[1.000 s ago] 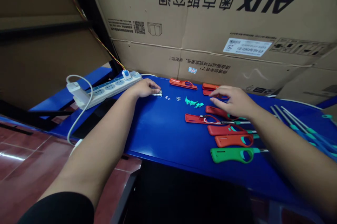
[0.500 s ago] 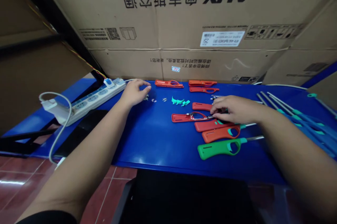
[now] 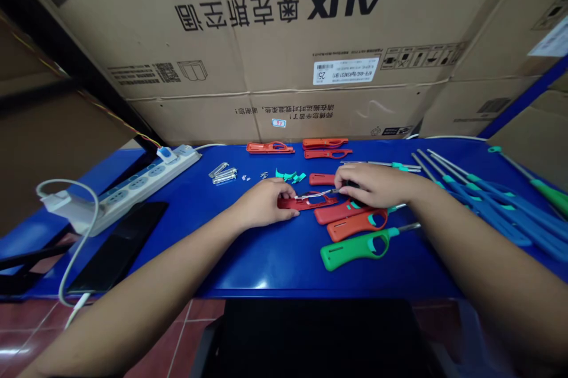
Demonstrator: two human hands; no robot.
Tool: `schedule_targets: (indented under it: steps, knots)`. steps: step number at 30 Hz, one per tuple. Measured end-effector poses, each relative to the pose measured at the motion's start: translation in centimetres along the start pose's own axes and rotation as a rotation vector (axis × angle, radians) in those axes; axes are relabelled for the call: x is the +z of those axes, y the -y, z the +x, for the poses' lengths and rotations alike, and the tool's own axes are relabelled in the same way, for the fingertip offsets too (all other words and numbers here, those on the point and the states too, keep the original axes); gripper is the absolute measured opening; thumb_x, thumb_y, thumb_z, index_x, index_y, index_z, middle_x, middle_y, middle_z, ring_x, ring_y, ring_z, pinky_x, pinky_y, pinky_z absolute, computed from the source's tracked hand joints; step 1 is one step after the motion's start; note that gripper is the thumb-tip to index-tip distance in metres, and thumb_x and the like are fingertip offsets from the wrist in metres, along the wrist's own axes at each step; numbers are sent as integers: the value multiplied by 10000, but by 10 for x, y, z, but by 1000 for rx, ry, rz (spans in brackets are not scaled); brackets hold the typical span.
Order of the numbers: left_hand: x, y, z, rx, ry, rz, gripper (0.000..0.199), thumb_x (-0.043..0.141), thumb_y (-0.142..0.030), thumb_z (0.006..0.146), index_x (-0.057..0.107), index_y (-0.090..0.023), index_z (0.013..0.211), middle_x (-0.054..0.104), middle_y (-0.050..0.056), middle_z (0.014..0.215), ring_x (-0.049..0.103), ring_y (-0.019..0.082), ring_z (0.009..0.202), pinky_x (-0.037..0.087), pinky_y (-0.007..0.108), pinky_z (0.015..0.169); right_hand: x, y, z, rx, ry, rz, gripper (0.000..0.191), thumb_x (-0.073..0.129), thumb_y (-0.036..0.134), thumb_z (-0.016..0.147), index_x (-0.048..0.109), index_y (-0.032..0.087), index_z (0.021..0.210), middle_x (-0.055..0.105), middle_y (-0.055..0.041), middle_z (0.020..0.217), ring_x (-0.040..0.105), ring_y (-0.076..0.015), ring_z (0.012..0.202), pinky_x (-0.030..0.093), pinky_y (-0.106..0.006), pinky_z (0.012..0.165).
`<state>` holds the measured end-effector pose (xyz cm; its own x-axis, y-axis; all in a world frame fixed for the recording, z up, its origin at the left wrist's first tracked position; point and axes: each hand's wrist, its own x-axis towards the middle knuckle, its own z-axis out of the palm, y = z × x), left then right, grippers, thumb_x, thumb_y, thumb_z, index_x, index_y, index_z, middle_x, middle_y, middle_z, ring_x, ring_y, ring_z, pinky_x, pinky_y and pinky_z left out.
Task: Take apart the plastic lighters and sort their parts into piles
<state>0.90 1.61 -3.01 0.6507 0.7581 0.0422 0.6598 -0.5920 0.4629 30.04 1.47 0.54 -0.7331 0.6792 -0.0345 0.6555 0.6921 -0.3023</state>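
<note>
My left hand (image 3: 268, 203) is closed on the left end of a red lighter shell half (image 3: 306, 203), thumb and fingers at its edges. White wires (image 3: 317, 193) run above the shell toward my right hand (image 3: 368, 184). That hand pinches the dark end of the wired metal rod, which its fingers mostly hide. Just behind lies another red shell half (image 3: 321, 179). On the near side are assembled gas lighters: a red one (image 3: 335, 212), an orange one (image 3: 352, 226) and a green one (image 3: 352, 252). Teal trigger pieces (image 3: 288, 176) lie behind my left hand.
Clear tubes (image 3: 222, 173) and tiny metal parts (image 3: 264, 175) lie at the back left. Orange shell halves (image 3: 270, 148) line the cardboard (image 3: 266, 70). Blue lighters (image 3: 483, 206) with long rods are on the right. A power strip (image 3: 142, 183) and a black phone (image 3: 119, 251) occupy the left.
My left hand has moved right and nearer, from the clear tubes to the red shell half, and closed on it. My right hand stays at the wired rod. The camera view has shifted.
</note>
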Motion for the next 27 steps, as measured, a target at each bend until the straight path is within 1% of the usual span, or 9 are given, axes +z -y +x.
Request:
schedule_targets:
  steps: [4, 7, 11, 14, 17, 19, 21, 23, 27]
  knots:
    - [3, -1, 0, 31, -34, -20, 263, 778, -329, 746, 705, -185, 954, 701, 40, 935, 640, 193, 872, 495, 308, 792, -7, 3, -4, 20, -74, 70, 199, 451, 323, 976, 598, 205, 1039, 676, -74, 983, 593, -208, 847, 427, -325, 750]
    - [-1, 0, -1, 61, -47, 6, 261, 776, -326, 750, 706, -185, 958, 703, 43, 931, 638, 204, 887, 493, 320, 804, -11, 4, -6, -2, -119, 64, 204, 449, 336, 979, 601, 212, 1034, 680, -66, 979, 604, -204, 846, 437, -322, 751]
    - [-23, 11, -6, 45, -148, 40, 236, 746, -320, 773, 711, -181, 960, 694, 50, 932, 641, 198, 854, 495, 314, 769, -15, -4, -9, 26, -222, 45, 190, 459, 329, 958, 596, 205, 1001, 688, -75, 973, 628, -216, 862, 461, -334, 763]
    - [-45, 28, -13, -33, -280, 64, 232, 733, -340, 770, 713, -181, 937, 699, 53, 927, 648, 197, 825, 499, 319, 757, -19, -15, -9, 81, -300, 52, 209, 468, 366, 953, 600, 211, 1000, 696, -72, 962, 640, -216, 834, 473, -335, 750]
    - [-61, 48, -19, -154, -409, 36, 268, 742, -398, 753, 715, -186, 915, 717, 50, 915, 656, 205, 820, 505, 333, 775, -23, -28, -1, 136, -366, -2, 231, 467, 387, 948, 609, 214, 1005, 708, -84, 1011, 646, -234, 891, 473, -354, 795]
    - [-66, 58, -20, -241, -462, 18, 309, 753, -432, 740, 721, -190, 929, 725, 48, 916, 658, 207, 811, 511, 337, 782, -24, -38, 8, 194, -338, -48, 235, 458, 378, 944, 613, 214, 1012, 712, -90, 1032, 646, -240, 912, 472, -356, 807]
    - [-67, 66, -20, -290, -487, 16, 332, 758, -448, 738, 729, -192, 947, 730, 46, 920, 659, 207, 811, 516, 336, 793, -22, -49, 16, 249, -257, -90, 230, 456, 364, 935, 617, 213, 998, 716, -93, 1013, 645, -241, 890, 471, -354, 792]
    - [-66, 70, -20, -295, -505, 28, 333, 758, -446, 747, 736, -195, 965, 730, 44, 935, 660, 204, 824, 520, 333, 807, -18, -59, 19, 279, -197, -129, 217, 457, 348, 924, 621, 212, 966, 717, -96, 993, 643, -246, 878, 468, -358, 790]
    - [-62, 71, -20, -232, -531, 100, 303, 745, -395, 788, 743, -198, 1019, 712, 54, 968, 654, 199, 868, 518, 327, 835, -7, -79, 13, 324, -162, -161, 215, 442, 333, 915, 620, 212, 913, 719, -93, 930, 643, -249, 819, 468, -359, 739]
